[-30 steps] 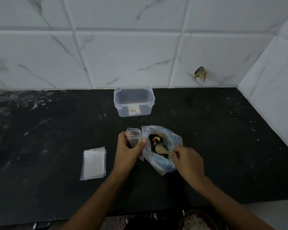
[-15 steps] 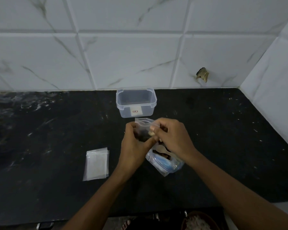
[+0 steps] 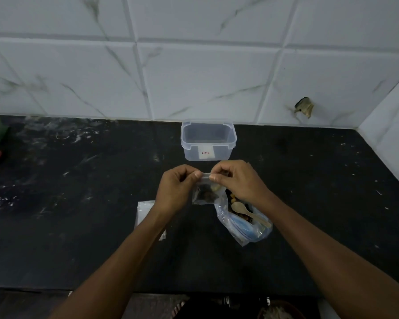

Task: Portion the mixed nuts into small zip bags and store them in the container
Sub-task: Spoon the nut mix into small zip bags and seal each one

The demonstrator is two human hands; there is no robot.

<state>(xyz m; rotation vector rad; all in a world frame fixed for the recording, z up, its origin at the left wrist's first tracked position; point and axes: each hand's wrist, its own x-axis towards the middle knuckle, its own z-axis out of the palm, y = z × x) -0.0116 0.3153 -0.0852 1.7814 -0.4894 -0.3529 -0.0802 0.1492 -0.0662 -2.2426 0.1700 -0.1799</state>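
Both hands, left hand (image 3: 179,187) and right hand (image 3: 236,180), pinch the filled small zip bag (image 3: 205,194) shut; next, drop it into the empty container (image 3: 209,140) at twelve o'clock.

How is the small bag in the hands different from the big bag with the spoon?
The small zip bag is held up by the left hand and right hand, pinched at its top strip; the large bag lies on the counter, touched by neither. The small zip bag holds few nuts; the large bag gapes open with a wooden spoon in it. Both are clear plastic.
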